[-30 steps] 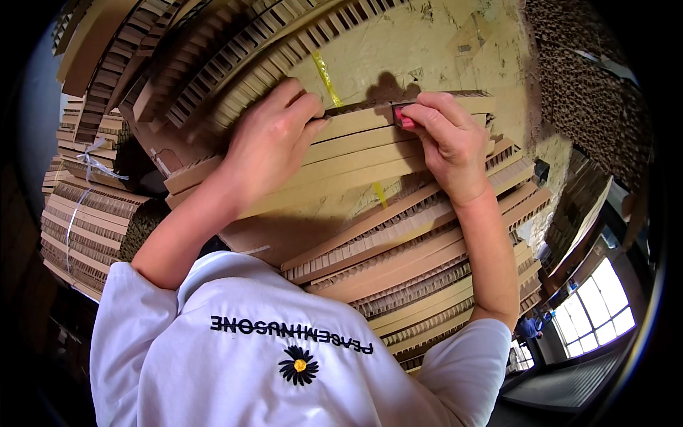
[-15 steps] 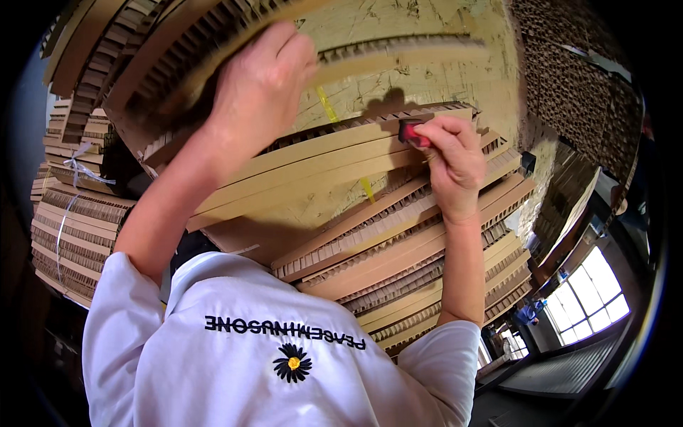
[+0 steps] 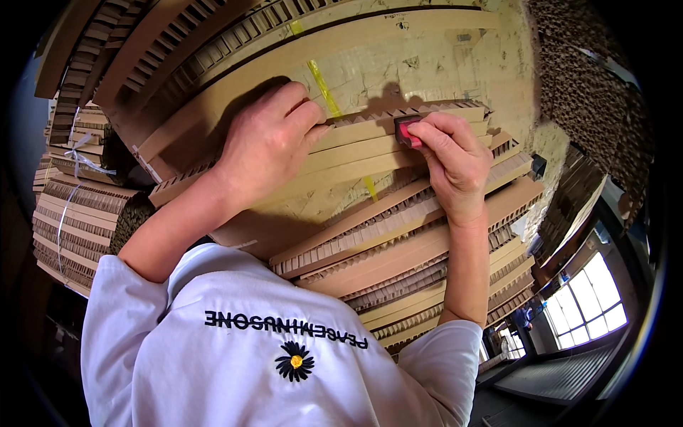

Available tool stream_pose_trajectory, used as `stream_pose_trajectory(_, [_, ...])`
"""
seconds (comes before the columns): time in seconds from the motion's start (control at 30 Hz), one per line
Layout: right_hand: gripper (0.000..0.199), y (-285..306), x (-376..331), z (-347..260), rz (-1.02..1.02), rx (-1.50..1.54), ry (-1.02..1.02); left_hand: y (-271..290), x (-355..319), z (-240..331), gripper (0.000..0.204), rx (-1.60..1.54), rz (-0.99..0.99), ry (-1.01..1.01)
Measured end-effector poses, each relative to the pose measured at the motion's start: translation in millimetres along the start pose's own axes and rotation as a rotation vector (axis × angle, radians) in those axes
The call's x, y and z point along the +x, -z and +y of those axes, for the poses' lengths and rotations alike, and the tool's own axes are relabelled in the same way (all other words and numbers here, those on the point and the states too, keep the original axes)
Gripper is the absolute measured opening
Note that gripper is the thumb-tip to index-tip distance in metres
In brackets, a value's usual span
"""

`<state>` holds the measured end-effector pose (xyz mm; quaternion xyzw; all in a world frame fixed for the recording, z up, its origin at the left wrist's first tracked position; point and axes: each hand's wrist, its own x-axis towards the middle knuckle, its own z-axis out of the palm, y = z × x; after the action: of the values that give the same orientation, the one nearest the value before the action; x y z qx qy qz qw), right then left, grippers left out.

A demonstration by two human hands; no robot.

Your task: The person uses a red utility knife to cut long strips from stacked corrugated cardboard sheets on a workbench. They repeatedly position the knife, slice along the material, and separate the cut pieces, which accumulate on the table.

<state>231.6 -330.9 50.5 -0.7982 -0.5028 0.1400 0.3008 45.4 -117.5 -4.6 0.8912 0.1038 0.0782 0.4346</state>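
Observation:
My right hand (image 3: pixel 459 167) pinches a small red-and-black block-shaped tool (image 3: pixel 408 132), whose exact kind I cannot tell. The tool is against the right part of a pair of honeycomb cardboard strips (image 3: pixel 370 153), which lie side by side across the worktop. Over the same strips, farther left, my left hand (image 3: pixel 270 139) is closed with its fingers curled. Its fingertips come down at the strips' far edge, and what they grip, if anything, is hidden. Yellow tape (image 3: pixel 324 89) runs across the worktop, passing beneath the strips.
More cardboard strips (image 3: pixel 398 25) lie along the far side of the worktop (image 3: pixel 434 67). Several stacked strips (image 3: pixel 384 263) fill the near right. Tied bundles (image 3: pixel 75 228) stand at left. A brown honeycomb mass (image 3: pixel 583 71) is at far right, and a window (image 3: pixel 587 302) is beyond.
A loose strip beyond the pair has shifted away to the far group. My left hand has come back nearer, down onto the pair. The right hand keeps its pinch, almost in place.

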Motion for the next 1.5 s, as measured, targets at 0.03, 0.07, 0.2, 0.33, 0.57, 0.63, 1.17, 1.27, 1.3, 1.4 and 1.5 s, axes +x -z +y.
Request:
stream_pose_trajectory(0.03, [0.028, -0.1, 0.0, 0.4, -0.001, -0.004, 0.005, -0.8, -0.2, 0.0, 0.017, -0.011, 0.0, -0.003])
stream_pose_trajectory(0.07, [0.029, -0.4, -0.8, 1.5, -0.001, -0.019, 0.013, -1.7, -0.2, 0.2, 0.017, -0.022, 0.001, -0.006])
stream_pose_trajectory(0.2, [0.029, -1.4, 1.3, 3.2, 0.001, -0.049, 0.03, -2.9, -0.6, 2.0, 0.017, -0.022, 0.005, 0.013])
stream_pose_trajectory(0.33, [0.03, -1.3, 1.4, 2.6, -0.004, -0.095, 0.052, -3.5, -0.1, 0.6, 0.017, -0.003, 0.011, 0.002])
stream_pose_trajectory(0.57, [0.03, -1.9, 1.9, 5.0, 0.01, -0.135, 0.081, 1.4, 0.6, 0.8, 0.021, -0.012, -0.032, -0.026])
stream_pose_trajectory(0.63, [0.03, -1.7, 1.6, 4.3, -0.002, -0.147, 0.063, 0.8, 1.5, 1.5, 0.022, -0.018, -0.03, -0.035])
stream_pose_trajectory(1.17, [0.032, -4.2, 2.5, 7.5, 0.005, -0.175, 0.099, -4.0, 6.3, 9.1, 0.022, 0.01, -0.037, 0.024])
stream_pose_trajectory(1.27, [0.028, -0.2, 4.3, 3.1, -0.039, -0.173, 0.067, -4.6, 8.6, 12.3, 0.022, -0.005, -0.031, 0.036])
stream_pose_trajectory(1.3, [0.028, 0.5, 4.0, 2.6, -0.04, -0.175, 0.067, -5.5, 10.3, 13.2, 0.022, -0.003, -0.034, 0.027])
stream_pose_trajectory(1.4, [0.03, 1.8, 4.8, -1.3, -0.041, -0.166, 0.051, -7.9, 12.4, 12.6, 0.022, 0.024, -0.056, 0.024])
stream_pose_trajectory(1.5, [0.033, 6.4, 1.8, -2.1, 0.055, -0.064, 0.025, -10.0, 13.1, 10.9, 0.022, -0.005, -0.072, 0.034])
